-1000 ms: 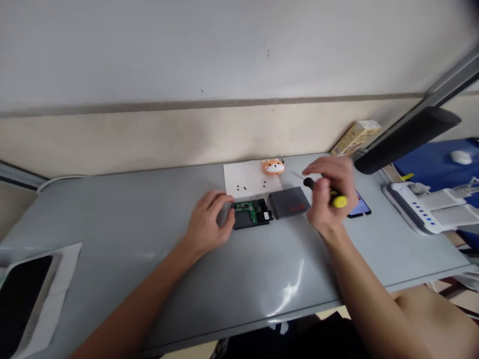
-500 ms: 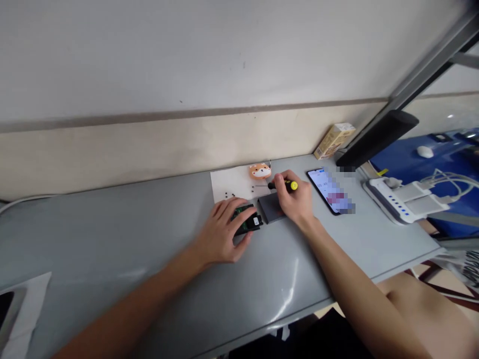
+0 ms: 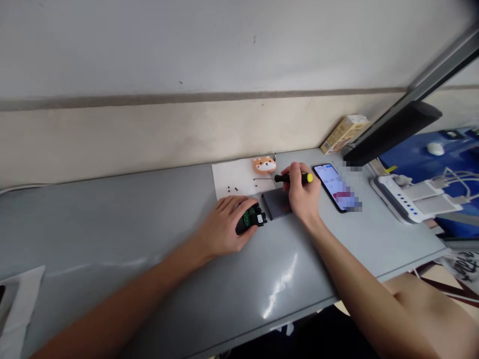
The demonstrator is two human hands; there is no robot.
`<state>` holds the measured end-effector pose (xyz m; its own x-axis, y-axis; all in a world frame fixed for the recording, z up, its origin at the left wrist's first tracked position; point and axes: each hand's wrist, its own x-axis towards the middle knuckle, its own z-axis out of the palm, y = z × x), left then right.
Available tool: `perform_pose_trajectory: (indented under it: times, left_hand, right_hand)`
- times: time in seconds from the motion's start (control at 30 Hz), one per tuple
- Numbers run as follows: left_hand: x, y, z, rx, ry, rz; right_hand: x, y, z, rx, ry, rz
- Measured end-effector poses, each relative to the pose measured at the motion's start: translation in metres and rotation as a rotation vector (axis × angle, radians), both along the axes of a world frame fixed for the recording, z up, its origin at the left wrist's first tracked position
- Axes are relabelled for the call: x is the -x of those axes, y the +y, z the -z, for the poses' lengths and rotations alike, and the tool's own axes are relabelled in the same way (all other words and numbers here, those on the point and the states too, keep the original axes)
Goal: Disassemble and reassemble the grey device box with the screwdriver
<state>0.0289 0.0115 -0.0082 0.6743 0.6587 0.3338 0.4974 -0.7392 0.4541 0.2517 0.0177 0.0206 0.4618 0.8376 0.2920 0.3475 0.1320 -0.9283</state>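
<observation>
The right hand (image 3: 305, 197) grips a slim, yellow-ended black screwdriver (image 3: 282, 178); the left hand (image 3: 226, 227) clasps an open black case (image 3: 242, 229) showing a green circuit board (image 3: 246, 218).

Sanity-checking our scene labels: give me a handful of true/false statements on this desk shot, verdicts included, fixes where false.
1. The right grip holds the screwdriver. True.
2. The phone, screen lit, lies to the right of the right grip. True.
3. The left grip is on the phone. False: it spans the black unit with the exposed green board.
4. Small dark pieces lie on the white sheet. True.
5. The dark grey box is left of the black unit. False: it is on the unit's right.
6. The animal-faced case is blue. False: it is orange and white.
</observation>
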Motion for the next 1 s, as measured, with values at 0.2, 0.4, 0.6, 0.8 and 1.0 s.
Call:
perform_pose_trajectory:
  times: [0.2, 0.4, 0.6, 0.8, 1.0]
  left_hand:
    - [0.000, 0.001, 0.000, 0.020, -0.013, 0.013]
    - [-0.001, 0.003, 0.003, 0.011, -0.011, 0.017]
    - [0.001, 0.000, -0.002, -0.011, -0.119, -0.091]
    - [0.001, 0.006, -0.001, 0.065, -0.255, -0.297]
    - [0.001, 0.009, 0.002, 0.042, -0.329, -0.289]
  right_hand:
    - [-0.005, 0.005, 0.005, 0.041, 0.147, 0.046]
    - [-0.016, 0.012, 0.008, 0.033, 0.102, 0.028]
    - [-0.014, 0.004, -0.003, 0.034, 0.214, -0.017]
    - [0.001, -0.005, -0.005, 0.033, 0.374, -0.149]
    - [0.002, -0.002, 0.000, 0.070, 0.429, -0.185]
